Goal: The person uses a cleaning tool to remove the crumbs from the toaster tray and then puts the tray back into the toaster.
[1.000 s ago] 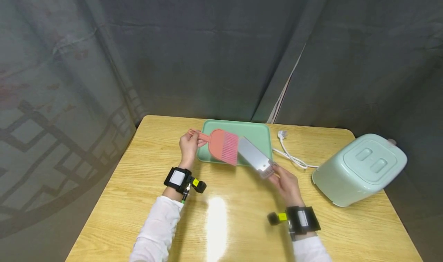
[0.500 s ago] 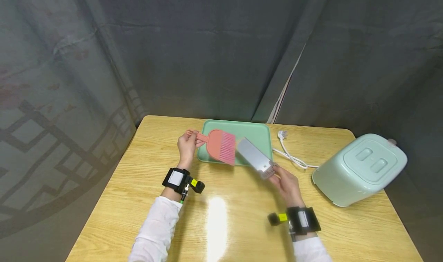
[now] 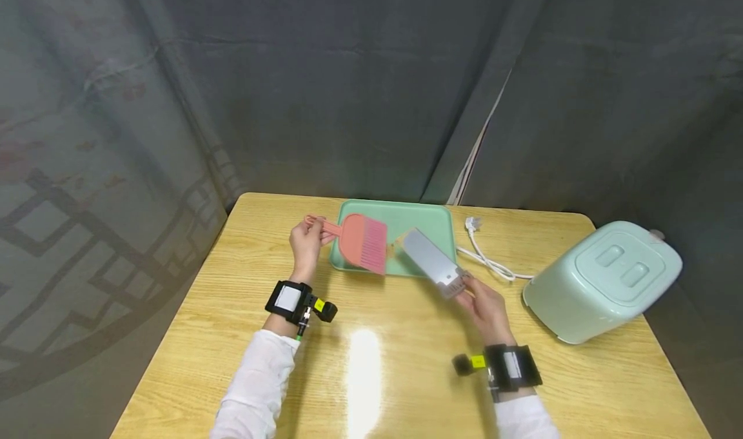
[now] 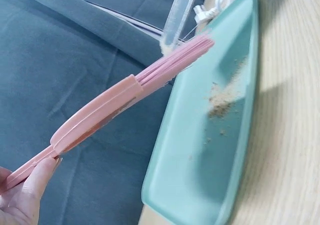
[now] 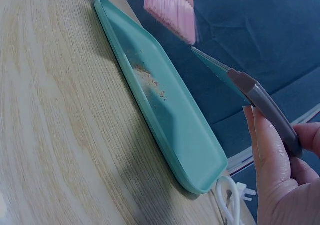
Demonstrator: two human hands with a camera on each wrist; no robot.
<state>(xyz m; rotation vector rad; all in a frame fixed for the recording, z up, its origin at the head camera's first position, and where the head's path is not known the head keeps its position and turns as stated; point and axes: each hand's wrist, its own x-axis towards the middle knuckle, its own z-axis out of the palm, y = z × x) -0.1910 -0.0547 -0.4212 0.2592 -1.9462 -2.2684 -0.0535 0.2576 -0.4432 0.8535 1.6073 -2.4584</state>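
My left hand (image 3: 306, 245) grips the handle of a pink hand brush (image 3: 354, 242), whose bristles point right over a mint-green tray (image 3: 395, 208). In my right hand (image 3: 486, 307) is a flat grey crumb tray (image 3: 428, 257), pinched at its near end between thumb and fingers. Its far end tilts down over the green tray. A narrow gap parts the bristles from the crumb tray in the head view. Light-brown crumbs (image 4: 220, 100) lie scattered in the green tray along one side, also visible as a crumb pile (image 5: 145, 77) in the right wrist view.
A mint-green toaster (image 3: 604, 284) with a lid stands at the right of the wooden table (image 3: 406, 374). Its white cord and plug (image 3: 473, 225) lie beside the green tray. Grey curtains (image 3: 371, 104) hang behind the table.
My left hand has moved left with the brush, so the bristles are farther from the crumb tray. The right hand and crumb tray have shifted slightly right.
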